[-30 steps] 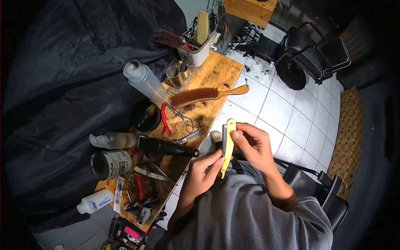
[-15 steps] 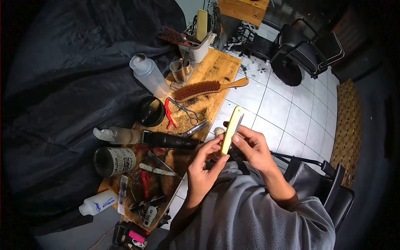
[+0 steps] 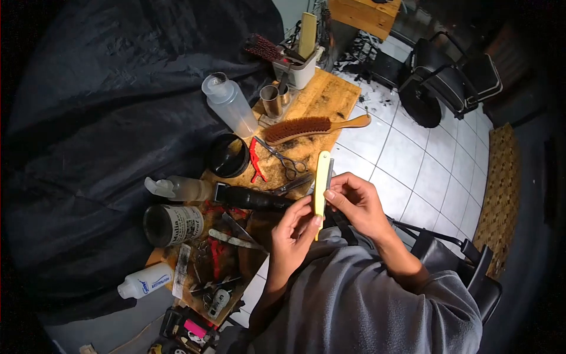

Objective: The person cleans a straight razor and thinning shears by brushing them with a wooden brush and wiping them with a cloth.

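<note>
Pinching the lower end of an upright yellow razor (image 3: pixel 321 183), the left hand (image 3: pixel 292 239) has its grip closed, thumb against fingers. The right hand (image 3: pixel 359 206) has its grip closed too, thumb and fingertips pinching the razor's right side at mid-length, beside the dark blade (image 3: pixel 331 168). The razor is off the bench (image 3: pixel 330 88), above the near-right side of it and close to the person's grey clothing (image 3: pixel 377 295).

On the bench, to the left of the hands, a black clipper (image 3: pixel 253 198) lies with its end near the left hand. Beyond it are a pair of scissors (image 3: pixel 290 167), a red clip (image 3: pixel 255 159) touching or just beside them, and a round black tub (image 3: pixel 229 156). Farther off lies a wooden-handled brush (image 3: pixel 298 130), its handle reaching past the right edge, with a clear bottle (image 3: pixel 233 109) to its left and a light bin (image 3: pixel 296 74) of combs and brushes at the far end. Nearer, on the left, are a labelled can (image 3: pixel 174 225) and a white bottle (image 3: pixel 147 279). A black chair (image 3: pixel 439 71) stands far right on the tiled floor (image 3: pixel 407 156).
</note>
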Available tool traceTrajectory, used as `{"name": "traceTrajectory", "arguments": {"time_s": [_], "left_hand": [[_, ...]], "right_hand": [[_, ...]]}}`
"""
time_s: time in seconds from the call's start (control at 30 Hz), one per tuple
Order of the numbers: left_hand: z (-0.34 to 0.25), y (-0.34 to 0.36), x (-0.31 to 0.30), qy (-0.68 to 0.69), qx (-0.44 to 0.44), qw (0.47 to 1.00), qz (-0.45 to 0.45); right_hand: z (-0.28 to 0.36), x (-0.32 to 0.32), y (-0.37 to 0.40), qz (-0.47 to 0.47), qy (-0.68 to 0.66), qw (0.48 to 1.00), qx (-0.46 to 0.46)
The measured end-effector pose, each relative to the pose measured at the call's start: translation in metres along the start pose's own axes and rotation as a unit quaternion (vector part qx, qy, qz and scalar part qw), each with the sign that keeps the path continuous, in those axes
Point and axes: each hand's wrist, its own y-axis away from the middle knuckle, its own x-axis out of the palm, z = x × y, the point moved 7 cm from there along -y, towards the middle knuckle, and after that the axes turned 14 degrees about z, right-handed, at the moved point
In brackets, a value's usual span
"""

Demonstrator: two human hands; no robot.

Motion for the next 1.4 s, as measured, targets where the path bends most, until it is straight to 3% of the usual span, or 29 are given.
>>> {"name": "traceTrajectory", "arguments": {"time_s": [0.13, 0.17, 0.37, 0.4, 0.47, 0.5, 0.6, 0.63, 0.77, 0.8, 0.87, 0.93, 1.0, 1.13, 1.2, 1.27, 1.33, 1.4], "left_hand": [[0.005, -0.010, -0.002, -0.017, -0.039, 0.999, -0.015], [0.003, -0.014, -0.006, -0.025, -0.033, 0.998, -0.056], [-0.014, -0.051, -0.010, -0.063, 0.036, 0.980, -0.187], [-0.015, -0.059, -0.010, -0.064, 0.038, 0.979, -0.191], [-0.005, -0.073, -0.006, -0.167, -0.081, 0.970, -0.158], [-0.016, -0.089, 0.004, -0.201, -0.046, 0.969, -0.136], [-0.009, -0.112, 0.009, -0.164, -0.053, 0.974, -0.144], [-0.013, -0.120, 0.015, -0.051, -0.036, 0.983, -0.173], [-0.018, -0.139, 0.012, -0.047, -0.028, 0.959, -0.277], [-0.016, -0.140, 0.011, -0.046, -0.029, 0.957, -0.286], [-0.012, -0.153, 0.018, -0.238, -0.085, 0.948, -0.195], [-0.014, -0.161, 0.024, -0.216, -0.095, 0.947, -0.218], [-0.007, -0.164, 0.023, -0.110, -0.073, 0.958, -0.252], [-0.002, -0.167, 0.023, -0.098, -0.090, 0.953, -0.272], [-0.013, -0.173, 0.025, 0.035, 0.048, 0.953, -0.297], [-0.016, -0.176, 0.024, 0.019, 0.063, 0.952, -0.298], [-0.019, -0.177, 0.022, 0.005, 0.069, 0.940, -0.335], [-0.021, -0.178, 0.020, -0.003, 0.070, 0.932, -0.356]], "right_hand": [[0.007, -0.002, -0.018, 0.040, 0.059, 0.997, -0.014], [0.006, -0.004, -0.025, 0.049, 0.055, 0.997, -0.015], [0.011, -0.047, -0.063, -0.004, -0.086, 0.996, -0.035], [0.014, -0.054, -0.070, 0.001, -0.087, 0.996, -0.035], [0.019, -0.061, -0.081, 0.045, -0.024, 0.998, -0.041], [0.017, -0.065, -0.088, 0.064, 0.000, 0.998, -0.026], [0.023, -0.082, -0.107, 0.071, 0.005, 0.997, 0.007], [0.028, -0.090, -0.112, 0.056, 0.013, 0.998, -0.011], [0.031, -0.119, -0.133, 0.042, -0.005, 0.999, -0.008], [0.033, -0.120, -0.138, 0.078, 0.036, 0.996, -0.005], [0.036, -0.120, -0.149, 0.149, 0.121, 0.982, -0.005], [0.037, -0.121, -0.157, 0.195, 0.160, 0.968, -0.004], [0.027, -0.126, -0.165, 0.213, 0.072, 0.971, 0.082], [0.030, -0.134, -0.175, 0.220, 0.058, 0.972, 0.064], [0.040, -0.132, -0.175, 0.279, 0.021, 0.958, 0.054], [0.041, -0.135, -0.174, 0.346, 0.039, 0.936, 0.041], [0.033, -0.135, -0.166, 0.419, 0.139, 0.894, 0.076], [0.026, -0.138, -0.166, 0.422, 0.078, 0.897, 0.104]]}}
